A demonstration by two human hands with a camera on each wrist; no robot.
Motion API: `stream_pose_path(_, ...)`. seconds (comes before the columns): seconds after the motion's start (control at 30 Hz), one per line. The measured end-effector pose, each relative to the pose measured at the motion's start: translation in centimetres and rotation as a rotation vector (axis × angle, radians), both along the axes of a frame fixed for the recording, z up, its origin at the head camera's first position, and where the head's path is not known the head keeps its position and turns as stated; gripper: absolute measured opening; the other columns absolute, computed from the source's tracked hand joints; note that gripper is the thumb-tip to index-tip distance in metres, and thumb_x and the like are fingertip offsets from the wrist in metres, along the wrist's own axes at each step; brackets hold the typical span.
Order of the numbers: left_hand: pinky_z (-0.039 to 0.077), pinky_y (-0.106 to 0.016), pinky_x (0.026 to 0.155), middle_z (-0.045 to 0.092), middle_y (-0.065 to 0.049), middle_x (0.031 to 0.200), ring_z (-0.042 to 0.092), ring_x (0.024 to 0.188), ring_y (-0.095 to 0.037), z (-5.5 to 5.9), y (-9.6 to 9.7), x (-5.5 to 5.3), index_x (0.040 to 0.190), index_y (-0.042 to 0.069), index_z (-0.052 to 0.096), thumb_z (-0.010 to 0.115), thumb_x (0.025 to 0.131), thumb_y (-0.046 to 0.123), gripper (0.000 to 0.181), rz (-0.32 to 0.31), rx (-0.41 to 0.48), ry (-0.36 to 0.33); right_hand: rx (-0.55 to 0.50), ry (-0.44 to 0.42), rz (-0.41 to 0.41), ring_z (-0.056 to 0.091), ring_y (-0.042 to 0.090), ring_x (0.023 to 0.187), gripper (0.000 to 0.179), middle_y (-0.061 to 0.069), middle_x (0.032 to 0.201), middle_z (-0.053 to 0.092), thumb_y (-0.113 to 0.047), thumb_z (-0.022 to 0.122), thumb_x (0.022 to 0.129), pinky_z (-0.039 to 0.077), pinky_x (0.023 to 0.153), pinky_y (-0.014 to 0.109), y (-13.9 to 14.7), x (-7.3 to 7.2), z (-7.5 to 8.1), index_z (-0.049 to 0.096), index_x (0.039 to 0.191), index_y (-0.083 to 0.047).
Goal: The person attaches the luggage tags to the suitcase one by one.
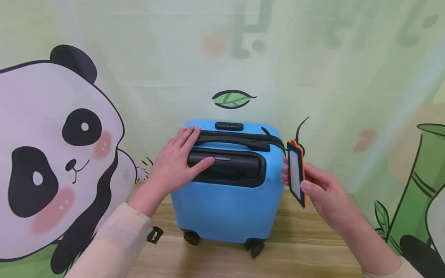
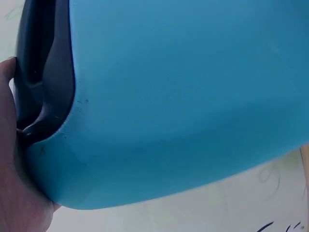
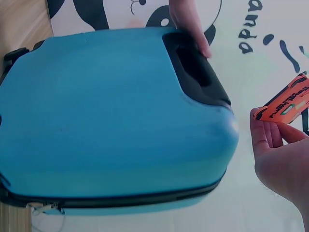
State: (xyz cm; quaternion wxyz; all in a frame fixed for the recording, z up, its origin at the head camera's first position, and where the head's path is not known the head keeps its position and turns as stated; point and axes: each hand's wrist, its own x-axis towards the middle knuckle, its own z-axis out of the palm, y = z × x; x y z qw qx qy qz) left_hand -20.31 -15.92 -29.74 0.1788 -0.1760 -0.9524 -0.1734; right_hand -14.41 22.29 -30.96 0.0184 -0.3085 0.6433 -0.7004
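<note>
A blue suitcase (image 1: 229,212) stands upright on its wheels between the hands. My left hand (image 1: 175,160) rests on its top left corner, fingers straight and thumb over the black recess (image 1: 240,168). In the right wrist view the same left hand (image 3: 186,19) lies at the far end of that recess. My right hand (image 1: 323,189) pinches an orange luggage tag (image 1: 297,173) with a black-framed pale card, right of the suitcase. The tag's orange back (image 3: 289,104) carries black lettering. A thin black strap (image 1: 276,139) runs from near the carry handle (image 1: 229,141) toward the tag.
A black combination lock (image 1: 229,126) sits on the suitcase's far top edge. Behind hangs a green backdrop (image 1: 167,50) printed with a panda (image 1: 69,135) and bamboo. Below is a wood-patterned surface (image 1: 306,235) with a small black item (image 1: 155,234) left of the wheels.
</note>
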Motion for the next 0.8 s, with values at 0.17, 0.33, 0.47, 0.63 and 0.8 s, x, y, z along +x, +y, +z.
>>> stream_pose_path(0.17, 0.021, -0.061, 0.129, 0.023, -0.004, 0.178, 0.016, 0.165, -0.029, 0.4, 0.2, 0.4, 0.171, 0.022, 0.029, 0.064, 0.098, 0.067, 0.093, -0.012, 0.08, 0.002, 0.038, -0.012, -0.008, 0.07, 0.025, 0.125, 0.045, 0.013, 0.142, 0.068, -0.004, 0.048, 0.11, 0.054, 0.107, 0.029, -1.4, -0.1, 0.5, 0.059, 0.153, -0.01)
stream_pose_path(0.33, 0.03, -0.063, 0.125, 0.034, 0.001, 0.174, 0.026, 0.162, -0.023, 1.5, 1.4, 1.5, 0.166, 0.024, 0.041, 0.074, 0.096, 0.058, 0.085, -0.097, 0.202, 0.077, 0.072, -0.02, -0.025, 0.07, 0.026, 0.125, 0.045, 0.014, 0.141, 0.068, -0.005, 0.05, 0.109, 0.054, 0.106, 0.03, -2.3, 0.0, 1.0, 0.056, 0.153, -0.003)
stream_pose_path(0.47, 0.037, -0.059, 0.122, 0.043, 0.008, 0.169, 0.034, 0.159, -0.015, 2.8, 2.6, 2.7, 0.163, 0.027, 0.048, 0.081, 0.095, 0.047, 0.078, -0.22, 0.323, 0.118, 0.1, -0.025, -0.032, 0.07, 0.027, 0.125, 0.046, 0.015, 0.141, 0.068, -0.007, 0.051, 0.109, 0.054, 0.106, 0.029, -2.9, 0.1, 1.3, 0.052, 0.154, 0.004)
stream_pose_path(0.63, 0.044, -0.047, 0.119, 0.053, 0.007, 0.161, 0.048, 0.15, -0.013, 4.2, 3.9, 4.0, 0.159, 0.023, 0.054, 0.088, 0.09, 0.033, 0.077, -0.356, 0.414, 0.21, 0.167, -0.006, -0.061, 0.071, 0.028, 0.123, 0.045, 0.018, 0.139, 0.068, -0.01, 0.055, 0.108, 0.056, 0.103, 0.03, -3.4, 0.2, 1.6, 0.055, 0.151, 0.004)
stream_pose_path(0.8, 0.05, -0.04, 0.113, 0.066, -0.003, 0.149, 0.06, 0.14, -0.018, 5.4, 5.2, 4.8, 0.149, 0.011, 0.063, 0.094, 0.084, 0.021, 0.073, -0.461, 0.436, 0.358, 0.226, 0.029, -0.096, 0.071, 0.029, 0.121, 0.044, 0.013, 0.135, 0.071, -0.011, 0.057, 0.107, 0.058, 0.098, 0.031, -3.5, 0.3, 1.7, 0.058, 0.15, -0.001)
